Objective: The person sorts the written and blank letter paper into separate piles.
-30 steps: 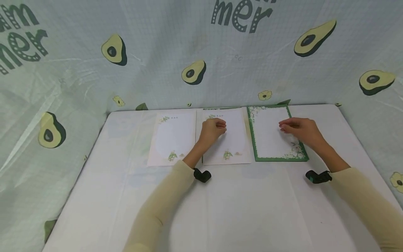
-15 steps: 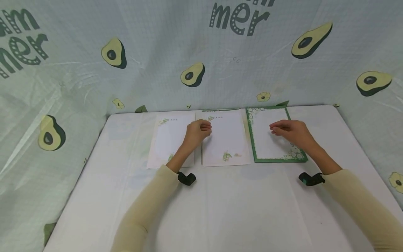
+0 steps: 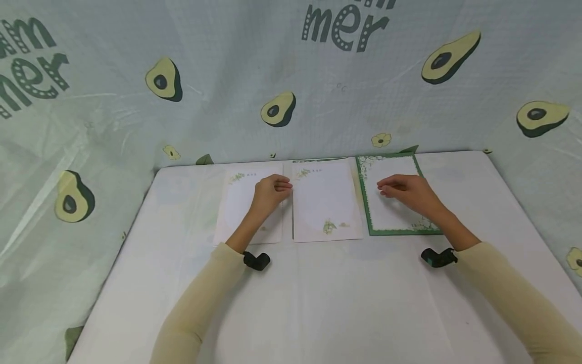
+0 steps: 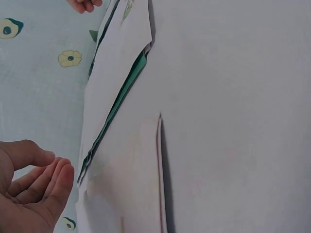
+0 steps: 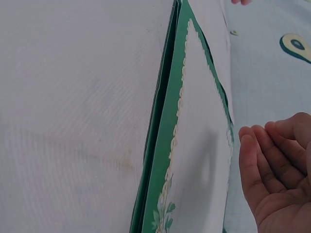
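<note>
Three stacks of decorated paper lie side by side on the white table. My left hand [image 3: 269, 194] hovers over the right part of the pale floral left stack [image 3: 234, 212]. Its fingers are loosely curled and hold nothing; in the left wrist view the hand [image 4: 34, 189] has its thumb close to the fingertips. The middle stack [image 3: 325, 202] has a similar pale top sheet, with green edges [image 4: 121, 92] beneath. Above the green-bordered right stack [image 3: 379, 215], my right hand [image 3: 411, 191] hangs with bent fingers. Nothing shows between those fingers [image 5: 250, 155] in the right wrist view.
The white-covered table [image 3: 354, 298] stretches in front of the stacks. Behind it hangs a pale curtain [image 3: 218, 116] printed with avocados, meeting the table's back edge. A black wrist camera [image 3: 257, 261] sits under the left wrist, another camera [image 3: 438, 258] under the right.
My left hand has moved left, from over the middle stack to over the left one. The right hand has drifted left above the green-bordered stack. The papers stay in place.
</note>
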Demonstrator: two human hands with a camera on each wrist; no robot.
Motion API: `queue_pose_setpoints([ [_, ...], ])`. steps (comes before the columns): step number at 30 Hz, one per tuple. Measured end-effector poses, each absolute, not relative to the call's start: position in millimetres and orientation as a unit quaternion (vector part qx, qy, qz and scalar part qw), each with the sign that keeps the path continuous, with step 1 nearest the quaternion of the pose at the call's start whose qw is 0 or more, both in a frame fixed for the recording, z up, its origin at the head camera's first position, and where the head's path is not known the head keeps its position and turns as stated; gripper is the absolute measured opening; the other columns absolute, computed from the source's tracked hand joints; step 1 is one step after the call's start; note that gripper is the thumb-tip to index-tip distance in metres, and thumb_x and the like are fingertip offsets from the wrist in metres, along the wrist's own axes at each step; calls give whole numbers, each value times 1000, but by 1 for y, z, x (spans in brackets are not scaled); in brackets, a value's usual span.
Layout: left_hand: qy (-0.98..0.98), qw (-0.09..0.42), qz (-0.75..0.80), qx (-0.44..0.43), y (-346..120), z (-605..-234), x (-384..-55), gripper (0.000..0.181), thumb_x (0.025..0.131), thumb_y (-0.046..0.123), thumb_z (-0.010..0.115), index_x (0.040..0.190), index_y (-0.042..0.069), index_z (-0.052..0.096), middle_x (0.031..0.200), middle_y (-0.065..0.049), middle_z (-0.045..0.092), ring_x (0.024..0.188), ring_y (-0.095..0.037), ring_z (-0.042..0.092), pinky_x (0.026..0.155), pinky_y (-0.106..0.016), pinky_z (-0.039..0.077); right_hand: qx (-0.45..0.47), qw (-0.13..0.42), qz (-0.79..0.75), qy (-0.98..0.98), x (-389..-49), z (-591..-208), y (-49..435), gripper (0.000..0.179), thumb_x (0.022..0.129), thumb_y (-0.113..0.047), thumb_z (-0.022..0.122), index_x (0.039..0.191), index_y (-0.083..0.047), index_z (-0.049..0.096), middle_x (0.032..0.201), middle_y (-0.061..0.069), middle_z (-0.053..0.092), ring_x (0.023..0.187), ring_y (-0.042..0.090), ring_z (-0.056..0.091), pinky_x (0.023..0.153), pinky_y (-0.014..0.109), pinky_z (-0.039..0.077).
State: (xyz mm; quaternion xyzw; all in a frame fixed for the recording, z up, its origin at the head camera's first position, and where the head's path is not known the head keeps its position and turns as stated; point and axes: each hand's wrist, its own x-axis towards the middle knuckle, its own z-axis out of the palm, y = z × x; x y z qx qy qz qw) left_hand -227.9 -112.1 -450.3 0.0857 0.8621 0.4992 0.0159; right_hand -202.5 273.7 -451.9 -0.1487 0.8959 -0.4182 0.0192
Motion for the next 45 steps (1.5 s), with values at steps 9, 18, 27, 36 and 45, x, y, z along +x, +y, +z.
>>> queue_pose_setpoints([
  [9,876,8,474,85,-120,-450,-226,26,94,3,70,119,-6,69,108,-17,74,101,-29,71,87,-33,61,-152,45,-413,897,-210,-452,254,31,104,-26,62,124,-4,71,111,13,76,97,21,74,77,17,56],
  [18,878,34,471,83,-114,-452,-223,26,96,5,68,120,-4,68,114,-17,72,106,-29,70,90,-34,59,-85,135,-496,854,-215,-453,233,34,105,-16,59,132,5,63,117,23,71,93,19,74,81,27,62],
  [27,878,70,468,77,-108,-456,-223,35,95,7,70,128,-4,63,122,-18,68,112,-29,68,93,-34,58,-31,145,-483,863,-217,-452,223,33,106,-15,56,130,6,65,116,22,72,84,10,72,77,22,61],
  [36,894,65,438,64,-105,-459,-229,33,95,10,72,124,-6,66,114,-18,71,107,-28,69,88,-32,59,-19,170,-480,860,-228,-453,216,34,105,-18,59,130,3,65,115,20,72,80,8,70,73,21,60],
  [45,891,73,446,44,-102,-454,-226,34,94,9,74,125,-5,68,113,-17,73,106,-28,69,91,-35,58,-9,184,-506,842,-230,-455,215,36,105,-16,59,135,3,62,126,24,66,81,8,69,76,21,61],
])
